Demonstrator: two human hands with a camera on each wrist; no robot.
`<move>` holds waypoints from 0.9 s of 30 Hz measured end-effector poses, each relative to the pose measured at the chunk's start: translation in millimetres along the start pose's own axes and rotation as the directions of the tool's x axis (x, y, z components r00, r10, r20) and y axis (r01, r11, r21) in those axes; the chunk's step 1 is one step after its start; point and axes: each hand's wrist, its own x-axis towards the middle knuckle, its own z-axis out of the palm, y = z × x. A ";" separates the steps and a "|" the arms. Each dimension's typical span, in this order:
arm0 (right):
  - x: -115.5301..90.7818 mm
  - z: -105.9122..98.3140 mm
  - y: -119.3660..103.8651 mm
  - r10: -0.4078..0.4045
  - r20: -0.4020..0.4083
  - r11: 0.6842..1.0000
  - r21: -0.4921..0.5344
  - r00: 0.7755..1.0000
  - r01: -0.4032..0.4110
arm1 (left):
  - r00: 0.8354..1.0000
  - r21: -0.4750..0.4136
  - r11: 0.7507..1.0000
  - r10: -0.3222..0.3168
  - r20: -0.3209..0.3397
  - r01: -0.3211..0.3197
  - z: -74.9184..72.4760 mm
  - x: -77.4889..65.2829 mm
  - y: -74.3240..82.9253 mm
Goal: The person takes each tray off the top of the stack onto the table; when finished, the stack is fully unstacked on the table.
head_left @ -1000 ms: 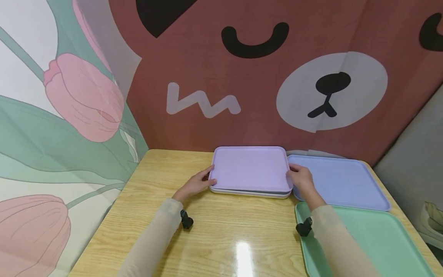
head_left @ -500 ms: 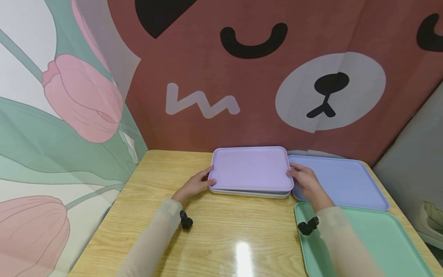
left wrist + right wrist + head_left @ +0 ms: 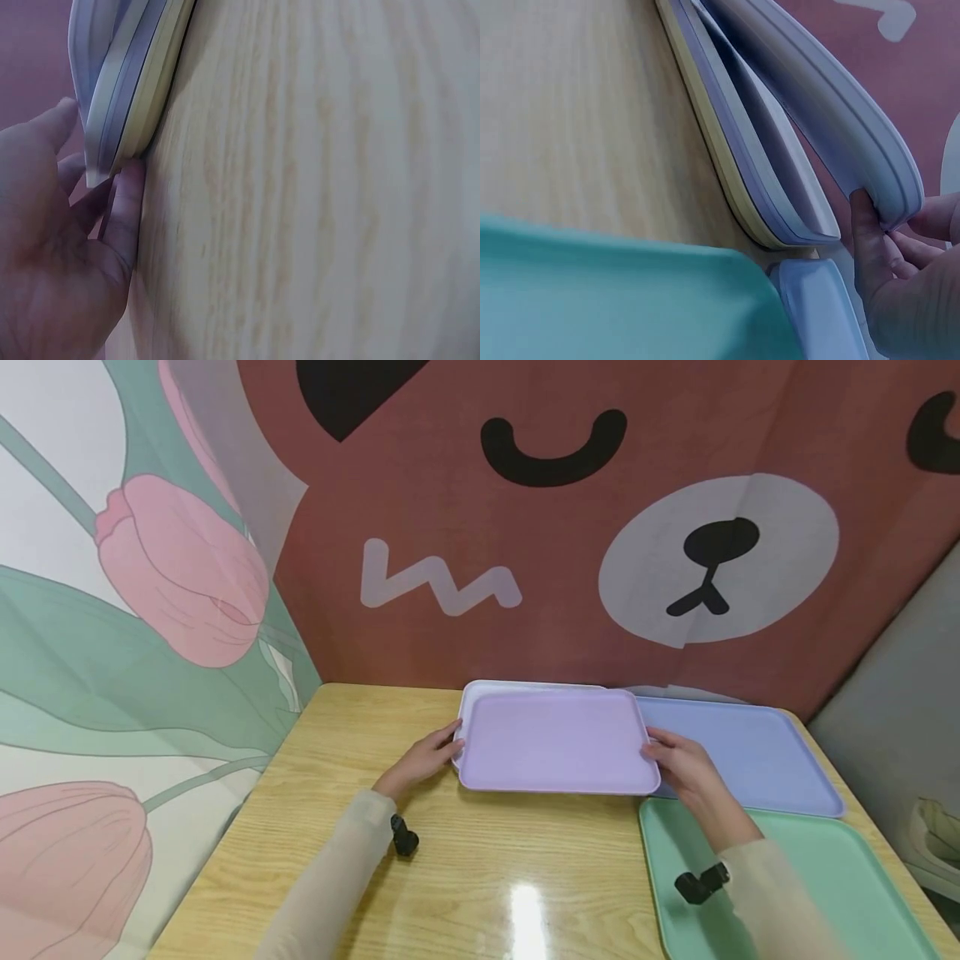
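Note:
A lilac tray (image 3: pixel 555 743) lies over a stack of trays, its right side raised. The right hand (image 3: pixel 684 764) pinches its right edge; in the right wrist view that hand's fingers (image 3: pixel 866 232) grip the raised corner. The white tray (image 3: pixel 487 687) shows along the back and left, beneath the lilac one. In the right wrist view a wide gap opens between the lifted tray and the stack, whose lowest tray is yellow (image 3: pixel 739 199). The left hand (image 3: pixel 420 762) holds the left end, one fingertip by the lilac tray's edge, another at the yellow bottom tray in the left wrist view.
A blue tray (image 3: pixel 738 752) lies at the back right of the wooden table (image 3: pixel 450 877). In front of it is a larger green tray (image 3: pixel 817 877), under the right forearm. A bear-printed cloth (image 3: pixel 420 643) hangs right behind the table.
The right hand has pulled the lilac tray toward the person and to the right, uncovering the white tray's back edge. The left hand has stayed almost in place.

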 end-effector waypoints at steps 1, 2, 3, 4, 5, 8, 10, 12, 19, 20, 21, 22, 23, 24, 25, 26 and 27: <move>-4.4 -0.6 0.7 0.004 0.004 1.000 -0.011 1.000 -0.004 | 1.000 0.011 1.000 0.005 -0.004 -0.005 0.0 0.1 -0.1; -8.9 -1.2 1.3 0.007 0.006 1.000 -0.024 1.000 -0.007 | 1.000 0.017 1.000 0.008 -0.008 -0.008 0.0 0.2 -0.1; -13.2 -1.7 2.1 0.010 0.007 1.000 -0.029 1.000 -0.010 | 1.000 0.027 1.000 0.015 -0.015 -0.014 0.1 0.7 -0.4; -17.6 -2.4 3.0 0.010 0.011 0.999 -0.035 1.000 -0.010 | 1.000 0.034 0.999 0.016 -0.020 -0.015 0.1 0.8 -0.3; -21.8 -3.0 4.2 0.013 0.013 0.999 -0.041 1.000 -0.012 | 1.000 0.040 0.999 0.018 -0.023 -0.017 0.0 0.7 -0.3; -33.8 -4.3 8.4 0.021 0.017 0.999 -0.040 1.000 -0.020 | 0.999 0.049 0.999 0.024 -0.023 -0.023 -0.4 1.3 -0.9; -41.7 -5.1 11.4 0.026 0.022 0.999 -0.039 0.999 -0.026 | 1.000 0.049 0.998 0.026 -0.015 -0.025 -0.8 1.5 -1.4; -49.9 -6.1 14.2 0.028 0.024 0.999 -0.033 0.999 -0.027 | 1.000 0.044 0.999 0.028 -0.002 -0.028 -1.0 1.1 -0.8; -77.2 -7.3 23.9 0.056 0.017 0.998 -0.026 0.998 -0.055 | 1.000 0.025 1.000 0.012 0.010 -0.012 -1.4 -2.3 1.6; -80.1 -7.7 24.9 0.063 0.020 0.998 -0.024 0.998 -0.062 | 1.000 0.016 1.000 0.005 0.010 -0.006 -1.5 -2.7 1.9; -83.0 -8.1 26.1 0.068 0.026 0.997 -0.023 0.997 -0.068 | 1.000 0.006 1.000 -0.001 0.011 0.001 -1.6 -3.2 2.5; -85.8 -8.0 27.0 0.078 0.025 0.997 -0.022 0.997 -0.077 | 1.000 0.001 1.000 -0.003 0.011 0.003 -1.5 -3.5 2.8; -88.5 -8.2 27.7 0.089 0.025 0.996 -0.021 0.996 -0.089 | 1.000 -0.005 1.000 -0.006 0.012 0.006 -1.5 -3.7 3.0; -91.0 -8.3 28.5 0.096 0.027 0.995 -0.013 0.995 -0.096 | 1.000 -0.011 1.000 -0.007 0.012 0.007 -1.4 -3.8 3.2; -93.3 -8.2 29.1 0.105 0.021 0.994 -0.009 0.994 -0.104 | 1.000 -0.015 1.000 -0.007 0.013 0.008 -1.4 -3.7 3.3; -95.6 -8.1 29.8 0.112 0.018 0.994 -0.003 0.993 -0.112 | 1.000 -0.021 1.000 -0.008 0.015 0.008 -1.4 -3.7 3.1; -98.4 -7.7 30.7 0.121 0.011 0.993 -0.002 0.993 -0.121 | 1.000 -0.024 1.000 -0.009 0.017 0.009 -1.4 -3.7 2.7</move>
